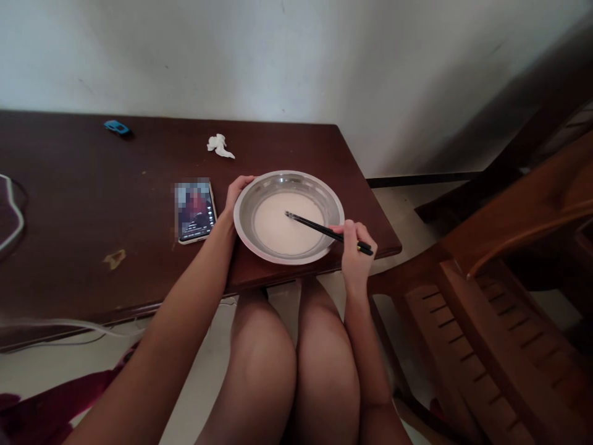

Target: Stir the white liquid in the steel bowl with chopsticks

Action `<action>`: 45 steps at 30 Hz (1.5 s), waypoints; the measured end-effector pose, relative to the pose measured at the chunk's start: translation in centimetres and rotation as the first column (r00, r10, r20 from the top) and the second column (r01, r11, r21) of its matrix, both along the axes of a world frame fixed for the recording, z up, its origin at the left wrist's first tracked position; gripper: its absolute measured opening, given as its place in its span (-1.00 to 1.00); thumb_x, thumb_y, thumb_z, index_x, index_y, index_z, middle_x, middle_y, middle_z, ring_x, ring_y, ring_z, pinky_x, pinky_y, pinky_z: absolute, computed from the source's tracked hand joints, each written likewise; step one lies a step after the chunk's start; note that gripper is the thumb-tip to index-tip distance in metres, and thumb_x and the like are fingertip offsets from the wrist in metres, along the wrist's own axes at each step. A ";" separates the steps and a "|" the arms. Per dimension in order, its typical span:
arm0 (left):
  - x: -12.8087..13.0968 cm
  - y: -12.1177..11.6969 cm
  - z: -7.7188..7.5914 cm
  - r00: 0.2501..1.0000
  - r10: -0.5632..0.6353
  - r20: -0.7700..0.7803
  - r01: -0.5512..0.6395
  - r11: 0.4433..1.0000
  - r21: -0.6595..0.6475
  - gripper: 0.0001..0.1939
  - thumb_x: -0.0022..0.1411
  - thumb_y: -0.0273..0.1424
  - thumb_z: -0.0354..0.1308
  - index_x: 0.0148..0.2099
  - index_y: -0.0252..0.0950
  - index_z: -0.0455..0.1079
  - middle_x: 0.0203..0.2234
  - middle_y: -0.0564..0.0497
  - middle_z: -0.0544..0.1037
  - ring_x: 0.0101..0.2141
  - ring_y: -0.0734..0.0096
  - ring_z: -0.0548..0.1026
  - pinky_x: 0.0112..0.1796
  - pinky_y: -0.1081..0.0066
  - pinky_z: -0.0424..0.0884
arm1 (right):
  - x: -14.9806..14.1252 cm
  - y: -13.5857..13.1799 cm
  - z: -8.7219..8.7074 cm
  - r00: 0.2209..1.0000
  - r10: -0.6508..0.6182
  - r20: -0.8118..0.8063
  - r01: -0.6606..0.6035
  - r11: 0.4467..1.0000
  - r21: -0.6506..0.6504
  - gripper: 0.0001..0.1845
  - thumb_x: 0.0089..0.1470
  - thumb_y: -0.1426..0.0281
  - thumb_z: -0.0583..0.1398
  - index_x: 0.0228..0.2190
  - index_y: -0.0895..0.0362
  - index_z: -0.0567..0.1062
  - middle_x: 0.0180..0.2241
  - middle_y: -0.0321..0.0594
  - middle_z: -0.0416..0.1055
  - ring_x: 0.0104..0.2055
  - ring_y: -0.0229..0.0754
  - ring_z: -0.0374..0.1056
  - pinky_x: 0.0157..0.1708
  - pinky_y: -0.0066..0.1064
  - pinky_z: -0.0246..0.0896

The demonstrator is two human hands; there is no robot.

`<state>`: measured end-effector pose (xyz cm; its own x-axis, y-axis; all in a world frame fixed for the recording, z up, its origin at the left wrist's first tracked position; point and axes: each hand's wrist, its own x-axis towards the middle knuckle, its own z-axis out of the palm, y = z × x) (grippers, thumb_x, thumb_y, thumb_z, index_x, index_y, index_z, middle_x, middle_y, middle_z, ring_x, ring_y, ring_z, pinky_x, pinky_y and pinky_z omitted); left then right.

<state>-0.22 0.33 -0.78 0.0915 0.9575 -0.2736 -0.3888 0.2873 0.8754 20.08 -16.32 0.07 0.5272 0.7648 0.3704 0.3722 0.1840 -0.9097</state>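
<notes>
A shiny metal bowl (pixel 243 216) sits near the front edge of the dark table, with a smooth off-white mixture (pixel 282 238) in it. My left hand (pixel 235 193) grips the bowl's left side at the rim; some of its fingers are hidden behind the metal. Closed around a pair of black chopsticks (pixel 315 225), my right hand (pixel 357 247) is at the bowl's right rim. The chopsticks slant to the left, held side by side, and their tips are over or touching the middle of the mixture; I cannot tell which.
Left of the bowl lies a phone (pixel 198 210) with its screen lit. A crumpled white tissue (pixel 219 146) and a small blue object (pixel 116 127) lie further back on the table (pixel 152 148). White cables (pixel 13 213) run at the left. A wooden chair (pixel 463 309) stands at the right.
</notes>
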 end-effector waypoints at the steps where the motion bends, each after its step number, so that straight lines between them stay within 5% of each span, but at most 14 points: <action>1: 0.0 0.0 0.0 1.000 -0.001 0.008 0.001 1.000 -0.001 -0.86 0.14 -0.33 0.09 -0.36 -0.20 0.47 -0.56 0.02 0.55 -0.25 0.10 0.61 -0.22 0.25 0.56 | 0.0 -0.1 0.0 0.999 -0.037 -0.026 0.038 0.999 0.020 -0.49 0.28 0.01 0.10 -0.55 0.03 0.53 -0.48 -0.24 0.59 -0.32 -0.11 0.45 -0.11 -0.17 0.32; 4: 0.1 0.0 0.1 1.000 0.001 0.008 -0.001 1.000 0.001 -0.84 0.16 -0.35 0.07 -0.40 -0.20 0.47 -0.58 0.02 0.54 -0.25 0.11 0.62 -0.22 0.27 0.56 | 0.0 -0.2 0.0 0.995 -0.017 -0.099 0.021 0.999 0.042 -0.43 0.30 0.01 0.07 -0.61 0.04 0.50 -0.55 -0.25 0.54 -0.40 -0.13 0.43 -0.18 -0.19 0.33; 8: 0.1 0.0 0.1 1.000 0.017 0.000 -0.017 1.000 -0.006 -0.82 0.18 -0.37 0.07 -0.42 -0.21 0.45 -0.58 0.02 0.53 -0.24 0.15 0.61 -0.19 0.30 0.55 | -0.2 0.0 0.0 0.991 0.129 -0.029 -0.130 0.991 -0.026 -0.54 0.25 0.03 0.15 -0.52 0.04 0.57 -0.44 -0.23 0.61 -0.28 -0.10 0.46 -0.10 -0.17 0.31; 14: 0.0 0.0 0.1 1.000 -0.005 0.017 0.005 1.000 -0.011 -0.84 0.17 -0.35 0.08 -0.43 -0.20 0.44 -0.58 0.02 0.53 -0.21 0.11 0.62 -0.17 0.28 0.55 | 0.1 0.0 -0.1 0.996 -0.048 -0.082 0.052 0.997 0.051 -0.44 0.29 0.01 0.08 -0.60 0.03 0.52 -0.53 -0.24 0.57 -0.38 -0.11 0.41 -0.15 -0.17 0.31; 20: 0.0 0.0 0.0 0.999 -0.014 0.031 0.015 1.000 -0.010 -0.83 0.17 -0.34 0.10 -0.43 -0.22 0.45 -0.58 0.04 0.54 -0.24 0.13 0.63 -0.16 0.30 0.54 | 0.0 0.1 -0.1 0.994 0.109 -0.015 -0.109 0.994 -0.031 -0.54 0.25 0.03 0.15 -0.52 0.04 0.57 -0.43 -0.23 0.63 -0.29 -0.11 0.45 -0.09 -0.18 0.31; 26: -0.2 0.3 -0.5 0.998 -0.025 0.065 0.025 1.000 0.005 -0.85 0.18 -0.34 0.12 -0.40 -0.23 0.47 -0.59 0.03 0.56 -0.25 0.14 0.64 -0.18 0.30 0.55 | 0.1 0.0 -0.1 0.995 -0.042 -0.091 0.047 0.997 0.053 -0.44 0.27 -0.02 0.09 -0.59 0.04 0.53 -0.53 -0.24 0.56 -0.38 -0.12 0.43 -0.15 -0.18 0.31; 31: -0.2 0.4 -0.5 0.996 -0.031 0.086 0.032 0.999 -0.005 -0.83 0.18 -0.36 0.09 -0.42 -0.23 0.45 -0.61 0.03 0.54 -0.23 0.12 0.63 -0.17 0.28 0.55 | -0.3 0.1 0.0 0.991 0.128 -0.035 -0.129 0.991 -0.018 -0.51 0.25 0.01 0.14 -0.53 0.04 0.58 -0.45 -0.23 0.62 -0.28 -0.09 0.46 -0.10 -0.16 0.31; 37: -0.1 0.4 -0.4 0.997 -0.034 0.072 0.034 0.999 -0.002 -0.82 0.17 -0.36 0.11 -0.47 -0.22 0.42 -0.60 0.02 0.53 -0.23 0.13 0.63 -0.14 0.30 0.54 | 0.0 0.0 0.0 0.998 -0.060 -0.037 0.061 0.997 0.037 -0.46 0.29 0.02 0.08 -0.58 0.04 0.52 -0.51 -0.25 0.58 -0.36 -0.12 0.42 -0.13 -0.18 0.30; 42: 0.0 0.2 -0.1 0.998 -0.022 0.055 0.023 1.000 -0.008 -0.78 0.21 -0.38 0.08 -0.48 -0.22 0.43 -0.63 0.04 0.51 -0.24 0.17 0.62 -0.16 0.33 0.53 | -0.3 0.0 0.2 0.995 0.093 -0.016 -0.094 0.996 -0.014 -0.50 0.28 0.04 0.11 -0.56 0.04 0.54 -0.49 -0.25 0.60 -0.32 -0.11 0.44 -0.14 -0.19 0.29; 45: 0.0 0.2 0.0 0.998 -0.024 0.066 0.025 1.000 -0.012 -0.77 0.22 -0.39 0.06 -0.47 -0.22 0.44 -0.64 0.04 0.50 -0.24 0.15 0.62 -0.17 0.31 0.53 | -0.3 0.0 0.3 0.997 0.070 0.044 -0.068 0.997 -0.035 -0.57 0.26 0.06 0.15 -0.52 0.03 0.56 -0.41 -0.24 0.64 -0.23 -0.10 0.43 -0.07 -0.18 0.26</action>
<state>-0.26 0.54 -0.81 0.1326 0.9513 -0.2782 -0.4379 0.3080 0.8446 19.81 -16.31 0.34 0.4563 0.8110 0.3661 0.4004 0.1803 -0.8984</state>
